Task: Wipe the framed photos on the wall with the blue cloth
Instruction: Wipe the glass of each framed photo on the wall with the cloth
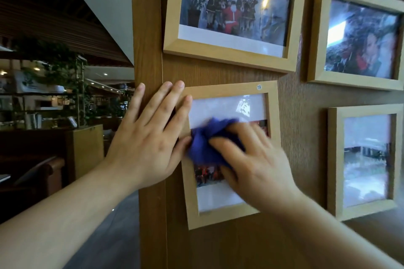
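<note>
Several light wooden framed photos hang on a brown wood wall. The lower left frame (271, 113), marked 19, is right in front of me. My right hand (253, 159) presses a crumpled blue cloth (207, 142) against its glass, and the hand looks blurred. My left hand (150, 135) lies flat with fingers spread on the frame's left edge and the wall trim. Above hangs a group photo frame (231, 57). Two more frames hang at the right, one upper (317, 35) and one lower (334, 159).
The wall ends at a wooden corner post (148, 28) on the left. Beyond it lies a dim dining room with plants (65, 67), shelves and a wooden cabinet (87, 146).
</note>
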`<control>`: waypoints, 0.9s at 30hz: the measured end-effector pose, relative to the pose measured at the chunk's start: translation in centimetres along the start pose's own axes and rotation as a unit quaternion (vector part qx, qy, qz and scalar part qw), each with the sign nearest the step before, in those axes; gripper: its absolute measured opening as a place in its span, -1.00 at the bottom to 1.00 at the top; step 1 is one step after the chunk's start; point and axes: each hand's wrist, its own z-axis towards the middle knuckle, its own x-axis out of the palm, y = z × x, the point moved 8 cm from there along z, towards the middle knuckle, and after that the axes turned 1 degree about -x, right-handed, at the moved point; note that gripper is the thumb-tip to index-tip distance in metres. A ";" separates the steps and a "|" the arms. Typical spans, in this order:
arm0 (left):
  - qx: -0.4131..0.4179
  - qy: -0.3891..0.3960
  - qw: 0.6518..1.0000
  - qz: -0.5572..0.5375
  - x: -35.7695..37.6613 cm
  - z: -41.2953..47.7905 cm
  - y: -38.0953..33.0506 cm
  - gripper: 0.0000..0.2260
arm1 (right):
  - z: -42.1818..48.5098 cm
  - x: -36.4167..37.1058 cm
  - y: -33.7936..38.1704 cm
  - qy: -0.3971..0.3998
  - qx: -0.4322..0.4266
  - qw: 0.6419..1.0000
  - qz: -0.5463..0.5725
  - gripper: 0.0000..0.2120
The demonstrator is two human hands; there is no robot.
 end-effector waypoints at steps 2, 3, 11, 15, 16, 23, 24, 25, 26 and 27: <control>-0.002 -0.007 1.000 -0.002 0.0 0.0 0.0 -0.46 | -2.6 0.9 1.7 0.021 -0.017 1.000 0.013 -0.77; -0.003 -0.008 1.000 -0.002 0.0 0.0 0.0 -0.46 | -3.5 1.3 2.3 0.031 -0.024 0.999 0.017 -0.78; -0.007 -0.001 1.000 0.002 0.2 -0.1 0.0 -0.46 | 1.1 -1.4 -3.1 -0.014 0.027 0.999 -0.035 -0.75; -0.008 0.001 1.000 0.003 0.2 -0.1 0.1 -0.46 | 1.9 -1.8 -4.0 -0.013 0.051 0.998 -0.041 -0.73; -0.007 -0.001 1.000 0.004 0.2 -0.1 0.1 -0.46 | 1.3 -1.4 -3.4 -0.004 0.045 0.998 -0.037 -0.74; -0.003 -0.010 1.000 0.011 0.2 -0.1 0.0 -0.46 | -5.3 1.8 2.9 0.084 -0.031 0.996 -0.005 -0.81; -0.003 -0.010 1.000 0.012 0.2 -0.1 0.0 -0.46 | -5.8 1.9 3.3 0.092 -0.040 0.995 -0.004 -0.80; -0.003 -0.010 1.000 0.014 0.3 -0.1 -0.1 -0.46 | -5.9 1.9 3.3 0.098 -0.048 0.994 -0.007 -0.80; -0.004 -0.011 1.000 0.015 0.3 -0.1 0.0 -0.46 | -5.7 1.7 2.9 0.103 -0.051 0.993 -0.013 -0.80; -0.004 -0.011 1.000 0.015 0.3 -0.1 0.0 -0.45 | -5.1 1.5 2.3 0.104 -0.049 0.993 -0.022 -0.81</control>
